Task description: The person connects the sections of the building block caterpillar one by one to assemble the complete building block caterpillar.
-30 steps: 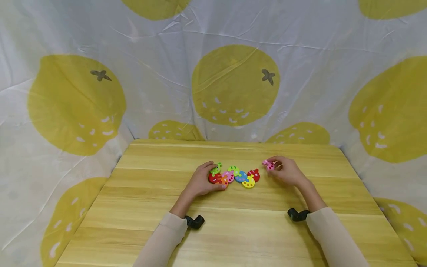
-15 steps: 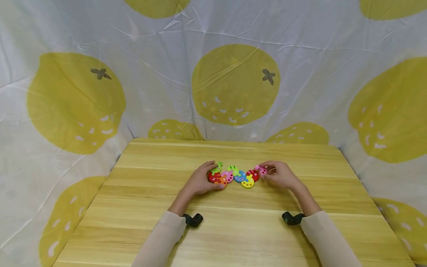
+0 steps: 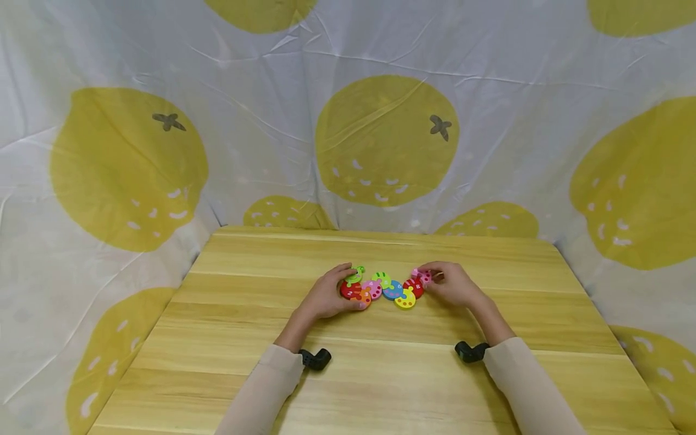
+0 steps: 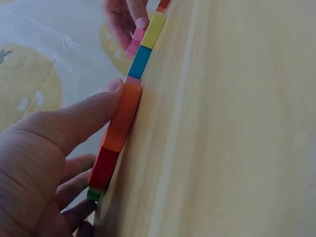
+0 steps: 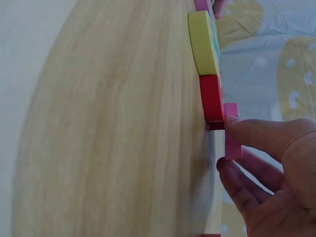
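Note:
A chain of colourful numbered caterpillar puzzle pieces lies flat on the wooden table. My left hand (image 3: 326, 293) grips its left end, thumb against the orange piece (image 4: 123, 118) and fingers round by the green head piece (image 3: 354, 275) and the red piece (image 4: 103, 168). From there the chain runs right through pink, light green, blue (image 3: 394, 290) and yellow (image 3: 405, 299) to a red striped piece (image 3: 414, 286). My right hand (image 3: 454, 284) pinches a pink spotted piece (image 5: 233, 143) between thumb and fingers. That piece sits raised above the table, at the red striped piece's upper right edge.
Wood planks form the table (image 3: 380, 380), with its back edge against a white lemon-print curtain (image 3: 261, 133). Black wrist-worn devices (image 3: 316, 359) stick out by both sleeves. A sliver of red (image 5: 212, 235) shows at the bottom edge in the right wrist view.
My right hand has moved left with the pink piece, from apart from the chain to against the red striped piece. My left hand keeps its hold on the left end.

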Motion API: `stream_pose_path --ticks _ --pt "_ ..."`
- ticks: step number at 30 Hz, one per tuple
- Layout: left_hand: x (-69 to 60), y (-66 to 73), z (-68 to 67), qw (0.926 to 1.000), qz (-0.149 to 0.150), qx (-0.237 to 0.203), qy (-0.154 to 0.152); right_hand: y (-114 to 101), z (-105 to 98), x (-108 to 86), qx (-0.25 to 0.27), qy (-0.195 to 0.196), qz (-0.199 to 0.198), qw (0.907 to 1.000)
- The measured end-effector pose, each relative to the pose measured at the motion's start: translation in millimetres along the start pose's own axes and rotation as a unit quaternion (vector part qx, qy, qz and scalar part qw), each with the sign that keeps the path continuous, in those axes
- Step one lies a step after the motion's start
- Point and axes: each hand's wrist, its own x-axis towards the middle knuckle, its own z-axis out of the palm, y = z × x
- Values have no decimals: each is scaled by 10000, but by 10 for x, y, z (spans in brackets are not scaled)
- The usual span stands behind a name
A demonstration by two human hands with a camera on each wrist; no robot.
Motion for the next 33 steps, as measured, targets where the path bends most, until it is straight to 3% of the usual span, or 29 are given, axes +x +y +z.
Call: stream_pose_path --ticks 6,18,33 --pt "10 -10 4 10000 19 16 43 8 -1 -28 -26 -69 -144 9999" --pt "22 -54 41 9998 103 141 51 11 31 -96 -172 -45 52 9998" --pt "46 -111 18 9987 320 397 -49 79 -194 -399 -391 597 241 9972"
